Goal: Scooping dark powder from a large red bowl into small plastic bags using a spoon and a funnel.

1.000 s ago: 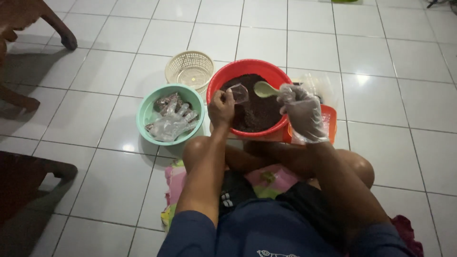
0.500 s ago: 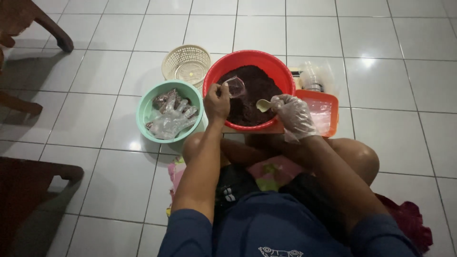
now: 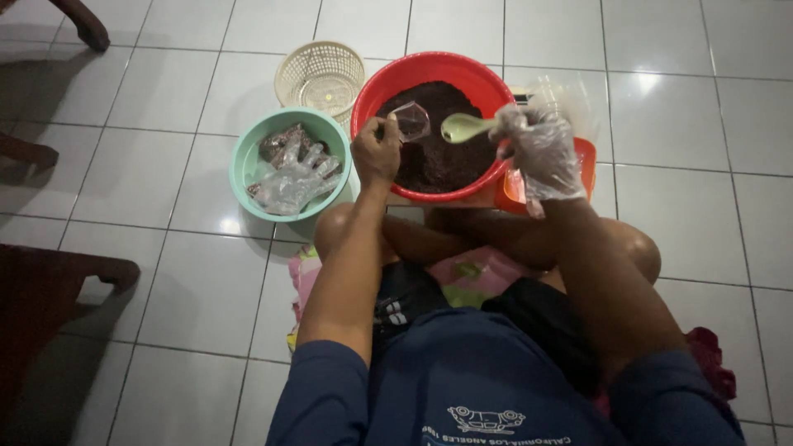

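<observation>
My left hand [image 3: 376, 153] holds a small clear plastic bag [image 3: 410, 120] over a red basin [image 3: 396, 78] filled with a dark brown mass [image 3: 438, 157]. My right hand [image 3: 541, 153], in a clear plastic glove, grips a pale green spoon [image 3: 462, 126] whose bowl points at the bag. Both hands hover over the near side of the basin. I sit cross-legged on the tiled floor behind it.
A light green bowl [image 3: 248, 157] with filled plastic bags and a spare glove stands at the left. A cream mesh basket [image 3: 320, 76] sits beyond it. An orange tray [image 3: 582, 157] lies right of the basin. Dark wooden furniture legs [image 3: 49, 281] stand at the left.
My right hand has lifted the spoon up from the basin's near rim toward the bag. My left hand has kept the bag over the basin.
</observation>
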